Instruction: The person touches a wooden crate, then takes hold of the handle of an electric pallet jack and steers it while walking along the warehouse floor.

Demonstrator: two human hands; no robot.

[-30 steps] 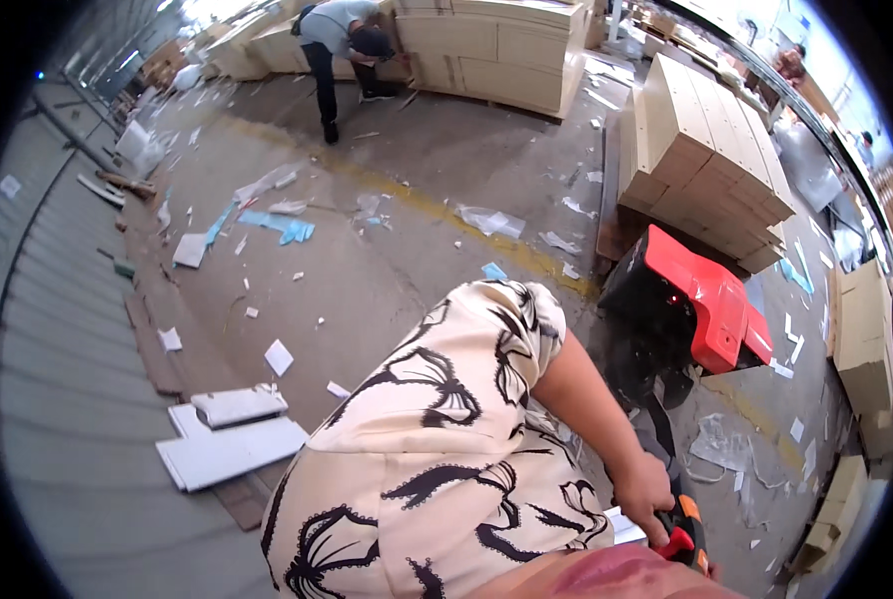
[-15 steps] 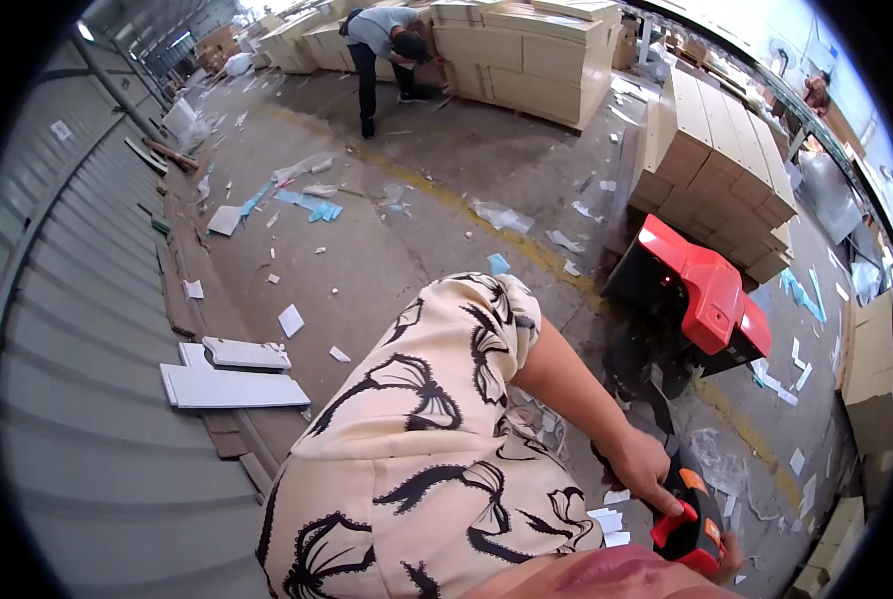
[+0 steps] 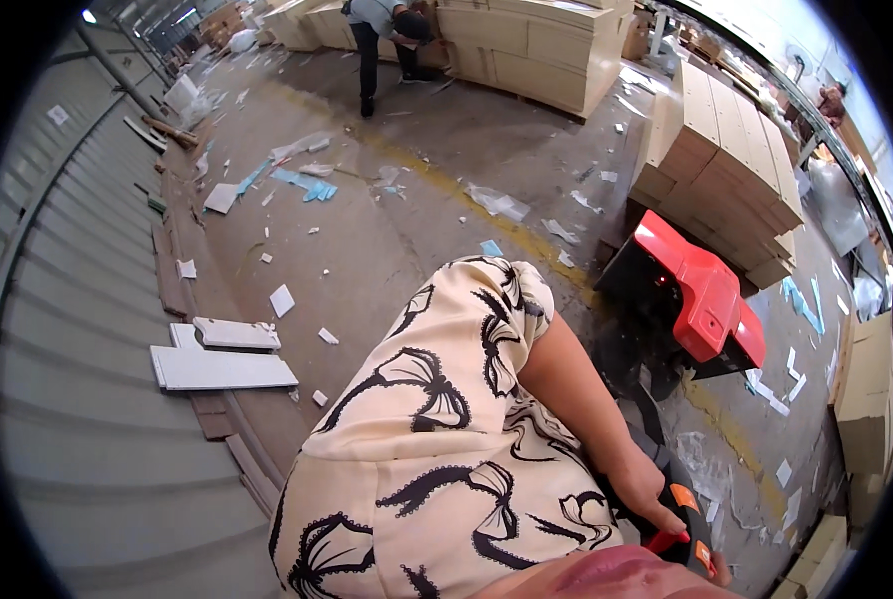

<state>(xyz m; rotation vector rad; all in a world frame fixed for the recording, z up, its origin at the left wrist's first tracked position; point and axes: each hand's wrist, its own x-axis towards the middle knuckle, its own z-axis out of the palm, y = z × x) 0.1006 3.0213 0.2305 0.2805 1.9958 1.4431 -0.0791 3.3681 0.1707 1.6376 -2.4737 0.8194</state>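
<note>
A black control handle (image 3: 688,504) with orange buttons and red parts is at the lower right. My left hand (image 3: 638,487) is closed around its near-left side, the thumb stretched along it by a red piece. At the handle's lower right end a small part of my right hand (image 3: 720,571) shows, its fingers curled against it; the rest is hidden. The handle belongs to a pallet truck, whose red cover (image 3: 701,298) and black base stand farther ahead. Just beyond the cover is a stack of cream-coloured boards (image 3: 716,165).
A person (image 3: 382,35) bends beside a long cream stack (image 3: 526,60) at the back. A grey corrugated wall (image 3: 77,299) runs along the left, with white boards (image 3: 225,367) near it. Plastic scraps and paper litter the floor around a yellow line (image 3: 437,178). More cartons (image 3: 866,399) stand at right.
The view has shifted a little, and the handle with my hands on it appears lower in the picture. The bent person at the back appears slightly higher. Both hands stay on the handle.
</note>
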